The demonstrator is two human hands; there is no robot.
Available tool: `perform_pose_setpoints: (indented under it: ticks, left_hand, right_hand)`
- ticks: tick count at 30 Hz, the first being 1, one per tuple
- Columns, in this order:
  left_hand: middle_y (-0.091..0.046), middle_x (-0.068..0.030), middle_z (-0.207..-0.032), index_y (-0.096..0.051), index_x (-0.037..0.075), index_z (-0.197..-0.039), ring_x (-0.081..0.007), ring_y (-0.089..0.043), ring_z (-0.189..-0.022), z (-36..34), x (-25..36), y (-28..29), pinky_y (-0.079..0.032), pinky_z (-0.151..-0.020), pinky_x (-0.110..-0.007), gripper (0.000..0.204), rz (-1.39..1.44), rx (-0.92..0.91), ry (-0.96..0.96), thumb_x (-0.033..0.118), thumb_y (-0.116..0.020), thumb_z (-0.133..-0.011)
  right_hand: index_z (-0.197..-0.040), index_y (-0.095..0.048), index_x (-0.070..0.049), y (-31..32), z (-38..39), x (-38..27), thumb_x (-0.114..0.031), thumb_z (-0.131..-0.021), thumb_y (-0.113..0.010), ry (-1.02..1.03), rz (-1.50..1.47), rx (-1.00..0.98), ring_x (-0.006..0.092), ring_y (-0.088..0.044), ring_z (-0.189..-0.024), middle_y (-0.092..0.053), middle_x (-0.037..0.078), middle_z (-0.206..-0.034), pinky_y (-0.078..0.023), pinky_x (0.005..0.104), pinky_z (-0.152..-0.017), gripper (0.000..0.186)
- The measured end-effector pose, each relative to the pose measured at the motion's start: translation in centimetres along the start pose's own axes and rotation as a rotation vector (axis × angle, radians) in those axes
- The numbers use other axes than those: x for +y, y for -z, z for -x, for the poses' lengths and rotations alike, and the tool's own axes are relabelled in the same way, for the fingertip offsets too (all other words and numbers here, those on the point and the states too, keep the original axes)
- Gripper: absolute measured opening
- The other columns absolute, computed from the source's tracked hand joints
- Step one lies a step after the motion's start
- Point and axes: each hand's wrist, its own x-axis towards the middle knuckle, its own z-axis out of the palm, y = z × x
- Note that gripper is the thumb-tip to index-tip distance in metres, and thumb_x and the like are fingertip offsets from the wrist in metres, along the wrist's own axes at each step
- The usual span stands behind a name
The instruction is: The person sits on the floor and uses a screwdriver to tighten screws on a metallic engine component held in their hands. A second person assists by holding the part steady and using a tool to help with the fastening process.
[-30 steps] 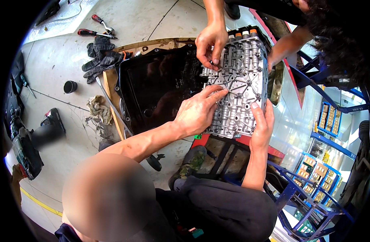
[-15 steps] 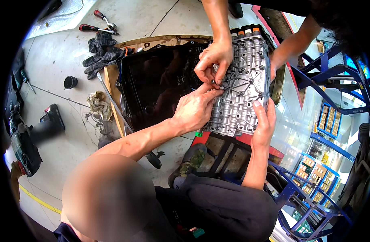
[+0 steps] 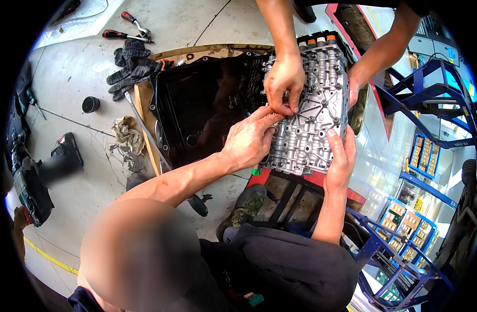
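A silvery metal transmission valve body (image 3: pixel 321 67) lies at the centre, beside a shiny black oil pan (image 3: pixel 197 109). My right hand (image 3: pixel 340 158) grips its right edge, thumb on top. My left hand (image 3: pixel 251 138) bends over its left edge with fingers close together. Whatever those fingertips pinch is hidden. Right by them, a co-worker's hand (image 3: pixel 285 83) reaches from above, with thumb and fingers pinched at the metal surface. The co-worker's other hand (image 3: pixel 354 88) rests along the right side of the valve body. Orange and white plugs (image 3: pixel 321 41) line its far end.
Grey-black gloves (image 3: pixel 129 67), a red-handled screwdriver (image 3: pixel 119 35) and a ratchet (image 3: pixel 137 23) lie upper left. A black cup (image 3: pixel 90 105), a crumpled rag (image 3: pixel 127 135) and a metal bar (image 3: pixel 145 127) are nearer. Blue metal frames (image 3: pixel 420 93) and parts trays (image 3: pixel 424 155) occupy the right.
The co-worker's pinching hand has shifted right and slightly down. My left fingertips have drawn back a little to the left. Dark hair at the upper right has left the view.
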Motion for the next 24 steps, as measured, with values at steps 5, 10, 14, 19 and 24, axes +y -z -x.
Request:
perform_pose_setpoints:
  ticks: [5, 10, 14, 19, 24]
  left_hand:
    - [-0.066, -0.0139, -0.129, -0.069, 0.007, -0.133, -0.0339, -0.067, -0.116, -0.1, -0.3, 0.3, -0.054, -0.098, -0.044, 0.036, -0.02, 0.028, 0.004, 0.008, -0.062, -0.097]
    - [-0.069, -0.0144, -0.124, -0.069, 0.007, -0.133, -0.0328, -0.069, -0.108, -0.6, -1.5, 1.3, -0.054, -0.098, -0.042, 0.036, 0.014, 0.058, 0.108, 0.011, -0.063, -0.098]
    - [-0.069, -0.0149, -0.123, -0.069, 0.005, -0.133, -0.032, -0.07, -0.103, 0.2, -2.7, 1.0, -0.055, -0.096, -0.041, 0.036, -0.011, 0.044, 0.047, 0.01, -0.062, -0.098]
    - [-0.071, -0.0163, -0.12, -0.071, 0.004, -0.129, -0.0313, -0.072, -0.105, 0.5, -3.4, 1.0, -0.056, -0.094, -0.043, 0.034, -0.067, -0.086, 0.189, 0.012, -0.064, -0.097]
    - [-0.074, -0.0161, -0.114, -0.074, 0.005, -0.124, -0.0314, -0.073, -0.099, 0.1, -4.3, 0.9, -0.056, -0.091, -0.044, 0.032, -0.038, -0.045, 0.215, 0.018, -0.069, -0.095]
  right_hand:
    - [-0.136, -0.059, 0.003, 0.1, 0.0, 0.0, -0.02, -0.1, -0.064, -0.008, 0.001, -0.003, 0.0135, -0.063, -0.107, -0.069, 0.008, -0.12, -0.047, 0.0302, -0.1, 0.043]
    - [-0.138, -0.056, 0.005, 0.2, -0.1, 0.1, -0.018, -0.101, -0.065, -0.014, -0.021, -0.014, 0.0123, -0.062, -0.106, -0.068, 0.007, -0.12, -0.048, 0.0292, -0.097, 0.044]
    - [-0.138, -0.057, 0.005, 0.3, -0.2, 0.2, -0.019, -0.101, -0.065, -0.011, -0.017, -0.021, 0.013, -0.061, -0.109, -0.067, 0.007, -0.122, -0.046, 0.0305, -0.101, 0.045]
    - [-0.138, -0.057, 0.005, 0.4, -0.3, 0.4, -0.019, -0.101, -0.064, -0.038, -0.005, -0.003, 0.0128, -0.06, -0.11, -0.067, 0.007, -0.123, -0.045, 0.0303, -0.101, 0.046]
    - [-0.138, -0.057, 0.005, 0.6, -0.3, 0.3, -0.018, -0.1, -0.064, -0.032, 0.004, -0.007, 0.0129, -0.06, -0.11, -0.066, 0.007, -0.123, -0.044, 0.0297, -0.102, 0.045]
